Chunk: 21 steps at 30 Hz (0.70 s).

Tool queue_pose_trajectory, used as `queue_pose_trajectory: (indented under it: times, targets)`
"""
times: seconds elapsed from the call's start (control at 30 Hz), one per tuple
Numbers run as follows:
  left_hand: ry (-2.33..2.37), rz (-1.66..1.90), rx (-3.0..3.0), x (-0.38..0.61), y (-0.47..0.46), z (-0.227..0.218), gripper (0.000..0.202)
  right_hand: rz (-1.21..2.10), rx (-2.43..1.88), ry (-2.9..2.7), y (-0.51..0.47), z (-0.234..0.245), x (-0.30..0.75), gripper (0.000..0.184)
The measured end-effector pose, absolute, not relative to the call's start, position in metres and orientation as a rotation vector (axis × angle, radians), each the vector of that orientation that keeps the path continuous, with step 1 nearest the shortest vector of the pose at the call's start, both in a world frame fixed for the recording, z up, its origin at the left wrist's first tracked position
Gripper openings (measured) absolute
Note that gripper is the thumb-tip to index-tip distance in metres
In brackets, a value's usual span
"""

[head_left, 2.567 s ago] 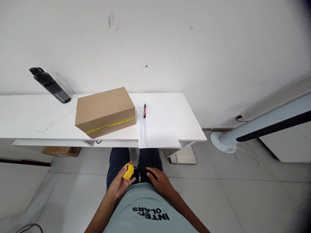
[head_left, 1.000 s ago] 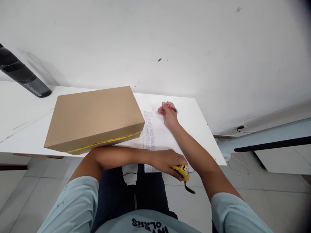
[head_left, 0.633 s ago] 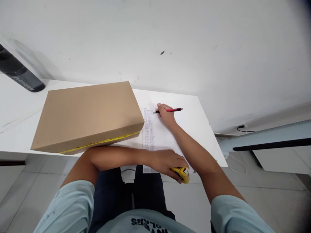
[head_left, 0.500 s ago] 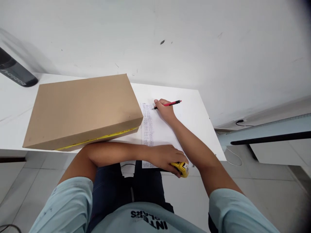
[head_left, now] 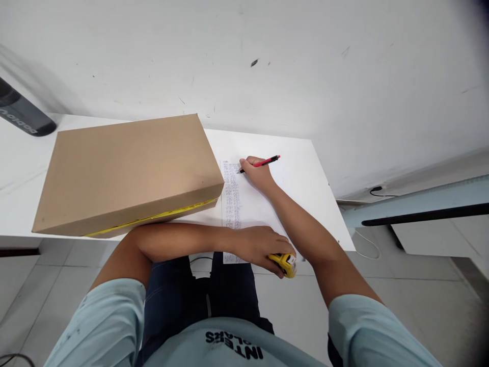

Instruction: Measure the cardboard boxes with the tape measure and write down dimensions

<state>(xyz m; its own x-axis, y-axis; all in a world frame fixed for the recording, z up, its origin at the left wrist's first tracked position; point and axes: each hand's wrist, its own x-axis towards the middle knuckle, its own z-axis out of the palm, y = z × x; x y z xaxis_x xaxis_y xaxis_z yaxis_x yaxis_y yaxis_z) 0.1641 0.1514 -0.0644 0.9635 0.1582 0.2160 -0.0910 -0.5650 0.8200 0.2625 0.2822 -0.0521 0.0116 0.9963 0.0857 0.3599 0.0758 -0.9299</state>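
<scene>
Between the fingers of my right hand (head_left: 259, 174) is a red and black pen (head_left: 267, 161), its tip down on a sheet of paper (head_left: 250, 206). Columns of handwriting run along the paper's left side. My left hand (head_left: 263, 247) is closed around a yellow tape measure (head_left: 284, 265) at the table's front edge, and lies across the lower part of the sheet. A closed brown cardboard box (head_left: 130, 168) stands just left of the paper, a yellow strip along its front side. My left forearm passes close in front of the box.
The white table (head_left: 301, 178) backs onto a white wall (head_left: 244, 92). A dark cylinder with lettering (head_left: 25, 112) stands at the far left. On the right, a black plug with a cable (head_left: 376, 189) shows near a light blue panel (head_left: 420, 201).
The pen and my right hand have shifted very slightly left on the paper. My left hand keeps its hold on the tape measure; the whole view has moved a little.
</scene>
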Motion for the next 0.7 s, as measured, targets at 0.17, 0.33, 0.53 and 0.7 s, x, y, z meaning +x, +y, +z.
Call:
queue_pose_trajectory:
  times: [0.17,0.33,0.53,0.7]
  targets:
    - [0.042,0.318,2.135,0.1644,0.1517,-0.0632,0.039,0.927,-1.424,-1.489,0.2825,-0.0530,0.2630,0.035]
    - [0.012,0.371,2.188,0.1647,0.1513,-0.0641,0.039,0.896,-1.434,-1.457,0.2813,-0.0513,0.2625,0.038]
    - [0.018,0.361,2.307,0.1641,0.1512,-0.0647,0.040,0.901,-1.417,-1.471,0.2806,-0.0519,0.2615,0.038]
    - [0.013,0.326,2.332,0.1642,0.1518,-0.0631,0.042,0.894,-1.416,-1.449,0.2797,-0.0521,0.2609,0.038]
